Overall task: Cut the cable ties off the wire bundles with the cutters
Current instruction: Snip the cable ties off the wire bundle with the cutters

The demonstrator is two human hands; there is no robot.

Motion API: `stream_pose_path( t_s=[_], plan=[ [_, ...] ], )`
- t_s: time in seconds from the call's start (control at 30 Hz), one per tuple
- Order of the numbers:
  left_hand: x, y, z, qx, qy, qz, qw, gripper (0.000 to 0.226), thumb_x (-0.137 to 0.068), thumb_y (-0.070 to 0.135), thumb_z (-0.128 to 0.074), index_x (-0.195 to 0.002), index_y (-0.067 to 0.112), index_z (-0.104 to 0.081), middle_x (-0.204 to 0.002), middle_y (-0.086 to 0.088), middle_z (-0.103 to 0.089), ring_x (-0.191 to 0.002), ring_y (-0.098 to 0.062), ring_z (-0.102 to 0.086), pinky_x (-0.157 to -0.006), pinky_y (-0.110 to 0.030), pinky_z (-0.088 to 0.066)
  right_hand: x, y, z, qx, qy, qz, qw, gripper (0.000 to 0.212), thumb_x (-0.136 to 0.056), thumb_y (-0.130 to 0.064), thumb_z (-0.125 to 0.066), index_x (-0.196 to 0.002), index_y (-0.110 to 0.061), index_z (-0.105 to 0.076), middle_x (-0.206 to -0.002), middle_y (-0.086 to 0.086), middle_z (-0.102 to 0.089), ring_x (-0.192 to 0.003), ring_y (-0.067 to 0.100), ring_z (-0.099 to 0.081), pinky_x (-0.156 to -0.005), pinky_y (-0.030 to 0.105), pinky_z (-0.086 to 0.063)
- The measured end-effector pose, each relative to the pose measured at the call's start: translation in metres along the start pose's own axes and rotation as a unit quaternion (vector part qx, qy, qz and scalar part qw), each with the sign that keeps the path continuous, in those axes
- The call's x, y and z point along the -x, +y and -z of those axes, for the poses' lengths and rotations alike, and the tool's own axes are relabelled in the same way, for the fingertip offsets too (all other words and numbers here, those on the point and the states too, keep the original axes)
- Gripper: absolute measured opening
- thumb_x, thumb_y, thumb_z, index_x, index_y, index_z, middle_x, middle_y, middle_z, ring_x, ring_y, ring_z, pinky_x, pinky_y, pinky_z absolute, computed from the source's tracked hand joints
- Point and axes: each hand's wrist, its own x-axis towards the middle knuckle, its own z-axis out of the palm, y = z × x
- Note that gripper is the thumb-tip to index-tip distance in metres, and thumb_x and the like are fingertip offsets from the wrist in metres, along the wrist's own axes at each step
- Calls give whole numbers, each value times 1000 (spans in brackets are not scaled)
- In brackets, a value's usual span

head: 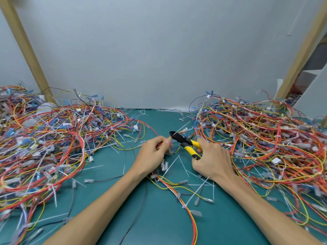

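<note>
Gripping the yellow-handled cutters (185,142) with curled fingers, the right hand (214,160) holds their black jaws at a red-and-yellow wire bundle (169,186) pinched by the left hand (154,152), mid-table on the green mat (159,223) between the left wire heap (53,138) and the right wire heap (265,138).

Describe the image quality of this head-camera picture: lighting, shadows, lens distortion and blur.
Head view: lighting soft and even, only faint shadows under the left hand and right hand on the green table; no glare; wide-angle distortion tilts the wooden posts outward; the cutters look sharp, the left hand's fingers on the wire bundle slightly blurred, the wire piles smeared toward the edges.
</note>
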Motion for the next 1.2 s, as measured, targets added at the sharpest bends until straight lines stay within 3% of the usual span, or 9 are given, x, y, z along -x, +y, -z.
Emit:
stream_pose_path(
  t_s=[0.13, 0.23, 0.37, 0.5, 0.73, 0.87, 1.0, 1.2],
  plan=[
    [-1, -2, -2, -22, 36, -20, 999, 25, -97, 31, -54, -75, 26, -63, -55, 9, -62, -52, -3, -53, -57, -21, -41, 0, -2, 0, 11, -2, 10, 1000, 27, -68, -38, -59, -78, -25, -38, -56, -7, -45, -59, 27, -49, -50, 28, -33],
    [0, -3, -2, -52, 80, -28, 995, 22, -94, 27, -58, -74, 25, -65, -51, 16, -55, -54, -1, -50, -53, -13, -33, 0, -2, -1, -8, 6, 16, 1000, 30, -70, -37, -63, -91, -32, -43, -76, -8, -57, -74, 24, -57, -56, 28, -35],
    [1, -3, -2, -66, 100, -39, 992, 19, -94, 26, -58, -81, 19, -70, -67, 8, -60, -62, -1, -50, -57, -15, -29, 0, -2, -1, -29, 23, 33, 999, 48, -71, -31, -69, -116, -28, -53, -96, -5, -56, -90, 20, -52, -68, 28, -37],
    [2, -4, -2, -67, 97, -45, 992, 19, -95, 26, -58, -81, 19, -69, -75, 1, -64, -65, -8, -50, -61, -24, -28, 0, -3, 1, -36, 17, 30, 999, 45, -70, -26, -70, -112, -23, -55, -95, -5, -53, -88, 21, -51, -71, 28, -36],
    [1, -2, -2, -74, 90, -50, 992, 20, -95, 22, -58, -78, 24, -66, -66, 11, -55, -61, 2, -48, -59, -10, -31, 0, -3, 1, -37, 12, 25, 999, 42, -70, -27, -68, -109, -24, -53, -92, -7, -49, -86, 21, -49, -65, 27, -31],
    [1, -3, -1, -74, 88, -49, 992, 21, -95, 22, -58, -75, 27, -64, -62, 12, -53, -61, 3, -49, -57, -10, -31, 0, -3, 1, -24, 24, 34, 999, 43, -68, -28, -69, -108, -24, -52, -90, -10, -41, -84, 19, -47, -65, 27, -30],
    [1, -3, -2, -83, 81, -49, 992, 21, -96, 24, -57, -77, 27, -66, -73, 7, -62, -61, 2, -48, -58, -10, -31, 0, -3, 2, -10, 32, 32, 999, 43, -68, -31, -68, -106, -24, -51, -89, -10, -40, -80, 15, -38, -64, 27, -31],
    [1, -2, -1, -86, 82, -45, 992, 21, -96, 23, -57, -78, 26, -67, -70, 9, -59, -61, 1, -50, -56, -10, -30, 2, -4, 3, -9, 40, 37, 998, 37, -66, -31, -69, -96, -27, -48, -82, -11, -43, -73, 17, -41, -57, 27, -28]
  ],
)
